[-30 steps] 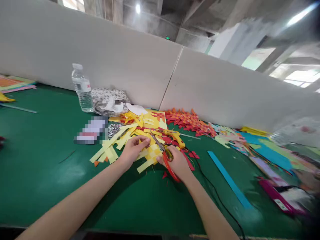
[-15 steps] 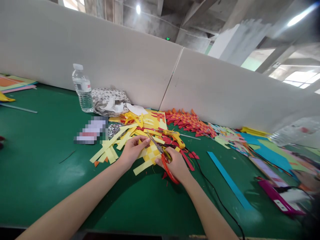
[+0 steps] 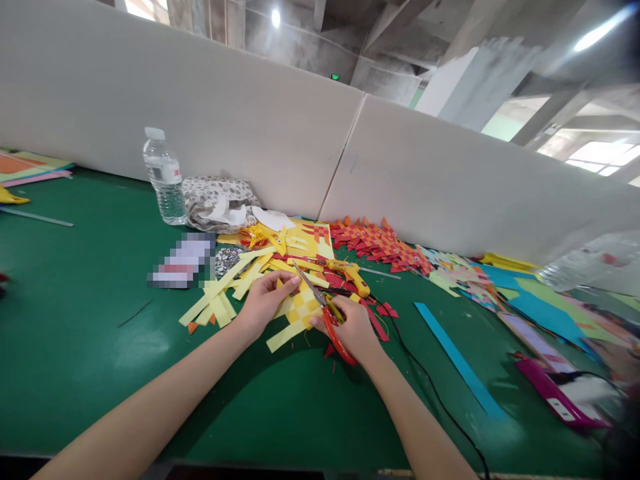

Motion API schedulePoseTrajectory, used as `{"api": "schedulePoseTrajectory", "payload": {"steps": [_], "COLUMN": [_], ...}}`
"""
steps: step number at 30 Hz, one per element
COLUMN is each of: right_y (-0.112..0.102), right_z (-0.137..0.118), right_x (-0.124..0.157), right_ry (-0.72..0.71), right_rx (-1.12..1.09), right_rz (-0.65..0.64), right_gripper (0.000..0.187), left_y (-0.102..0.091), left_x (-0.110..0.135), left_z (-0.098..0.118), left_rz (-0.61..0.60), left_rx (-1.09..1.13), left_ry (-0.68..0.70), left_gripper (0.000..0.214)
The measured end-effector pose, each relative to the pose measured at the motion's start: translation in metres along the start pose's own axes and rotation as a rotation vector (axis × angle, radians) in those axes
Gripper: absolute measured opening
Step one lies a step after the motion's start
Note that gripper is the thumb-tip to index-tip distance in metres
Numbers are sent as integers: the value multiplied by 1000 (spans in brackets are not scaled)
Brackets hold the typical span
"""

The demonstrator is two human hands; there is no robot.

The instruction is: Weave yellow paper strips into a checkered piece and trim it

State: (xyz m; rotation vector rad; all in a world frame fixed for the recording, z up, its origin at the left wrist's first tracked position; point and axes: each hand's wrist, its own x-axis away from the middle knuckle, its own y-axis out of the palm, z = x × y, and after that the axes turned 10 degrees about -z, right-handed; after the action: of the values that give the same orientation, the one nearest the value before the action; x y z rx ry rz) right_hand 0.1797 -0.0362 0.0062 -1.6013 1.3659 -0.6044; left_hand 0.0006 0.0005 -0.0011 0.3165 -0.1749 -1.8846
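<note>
Over the green surface (image 3: 225,413), my right hand (image 3: 357,328) grips red-handled scissors (image 3: 331,325) and my left hand (image 3: 263,303) pinches yellow checkered paper (image 3: 303,309), lying between both; whether the blades (image 3: 313,289) touch it, I can't tell. Beyond lie yellow strips (image 3: 214,295), a glue gun (image 3: 354,273), then red-and-orange woven pieces (image 3: 375,241).

The left forearm (image 3: 165,393) and the right forearm (image 3: 405,407) are seen bare down to the lower edge of the view, where they are cut off. Both are slender and smoothly tapered toward narrow wrists (image 3: 246,328). The left grip (image 3: 264,299) and the right grip (image 3: 356,330) are likewise bare, their fingers (image 3: 273,280) partly hidden.
</note>
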Motion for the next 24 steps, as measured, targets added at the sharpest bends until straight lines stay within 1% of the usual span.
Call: {"api": "schedulePoseTrajectory", "payload": {"steps": [11,17,20,24], "right_y": [-1,-1,-1,-2], "right_z": [-1,-2,0,6], "right_x": [0,0,-1,-4], "right_ry": [18,37,103,177], "right_rx": [-33,-83,-165,-378], "right_rz": [-10,-15,10,79], "right_gripper": [36,34,34,36], "left_y": [4,7,7,6], "left_x": [2,4,4,4], "left_z": [4,4,2,1], "left_rz": [-9,-42,-53,-44], "left_rx": [-38,-36,-45,-67], "left_ry": [-26,-31,-32,-34], "left_gripper": [24,25,24,24]}}
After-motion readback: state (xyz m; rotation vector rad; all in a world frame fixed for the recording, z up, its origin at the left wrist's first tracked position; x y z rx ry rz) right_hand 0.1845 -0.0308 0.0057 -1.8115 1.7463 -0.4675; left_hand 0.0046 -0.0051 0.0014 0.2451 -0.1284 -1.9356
